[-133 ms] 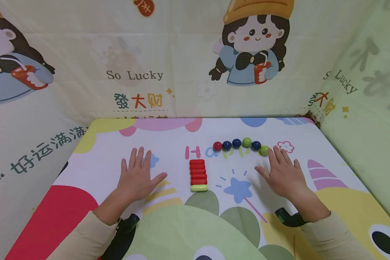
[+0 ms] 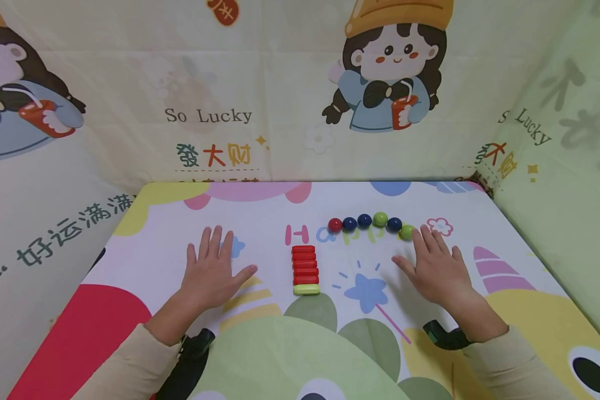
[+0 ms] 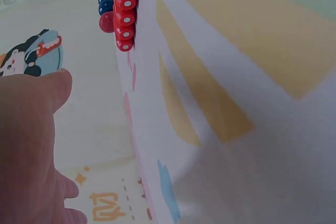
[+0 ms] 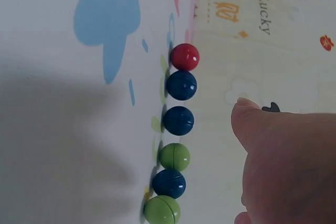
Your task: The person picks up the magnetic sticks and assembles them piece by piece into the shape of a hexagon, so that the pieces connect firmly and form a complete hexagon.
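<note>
My left hand (image 2: 209, 278) lies palm down with fingers spread, holding nothing, left of a column of red cylindrical pieces (image 2: 305, 264) with one light green piece (image 2: 306, 289) at its near end. Palm down too, my right hand (image 2: 441, 272) has straight fingers, their tips beside the rightmost green ball (image 2: 406, 231); whether they touch it I cannot tell. From there a curved row runs left: a blue ball (image 2: 394, 224), a green ball (image 2: 380, 219), two blue balls and a red ball (image 2: 335, 225). In the right wrist view the red ball (image 4: 185, 57) is at the row's top.
A patterned cloth covers the table (image 2: 250, 361), with printed shapes and letters. Behind it hangs a printed curtain (image 2: 290, 83), and another cloth wall (image 2: 570, 183) stands at the right. Dark straps (image 2: 190, 361) show at the wrists.
</note>
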Action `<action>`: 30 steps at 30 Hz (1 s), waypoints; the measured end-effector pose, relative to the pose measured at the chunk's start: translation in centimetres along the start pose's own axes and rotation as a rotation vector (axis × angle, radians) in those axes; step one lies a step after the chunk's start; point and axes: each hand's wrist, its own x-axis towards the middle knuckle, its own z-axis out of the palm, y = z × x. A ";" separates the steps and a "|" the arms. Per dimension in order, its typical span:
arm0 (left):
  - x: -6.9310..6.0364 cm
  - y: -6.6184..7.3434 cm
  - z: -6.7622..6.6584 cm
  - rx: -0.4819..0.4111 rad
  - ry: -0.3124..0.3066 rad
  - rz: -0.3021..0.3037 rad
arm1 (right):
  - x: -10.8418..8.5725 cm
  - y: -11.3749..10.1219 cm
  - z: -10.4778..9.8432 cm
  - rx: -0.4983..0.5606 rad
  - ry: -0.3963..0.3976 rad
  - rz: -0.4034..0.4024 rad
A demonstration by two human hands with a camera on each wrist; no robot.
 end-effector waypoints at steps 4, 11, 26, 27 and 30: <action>0.1 0.1 0.2 0.005 0.006 0.005 | 0.1 0.1 0.1 0.006 0.003 -0.004; 0.4 1.8 0.6 -0.034 0.117 0.207 | 1.5 1.9 1.0 0.114 0.045 -0.099; 0.5 7.8 3.2 -0.149 -0.053 0.580 | 4.7 4.4 2.0 0.293 0.005 -0.087; 0.5 8.0 3.3 -0.139 -0.063 0.573 | 4.6 4.5 2.0 0.289 0.019 -0.082; 0.3 8.2 3.6 -0.136 -0.080 0.551 | 4.4 4.8 2.1 0.282 0.085 -0.077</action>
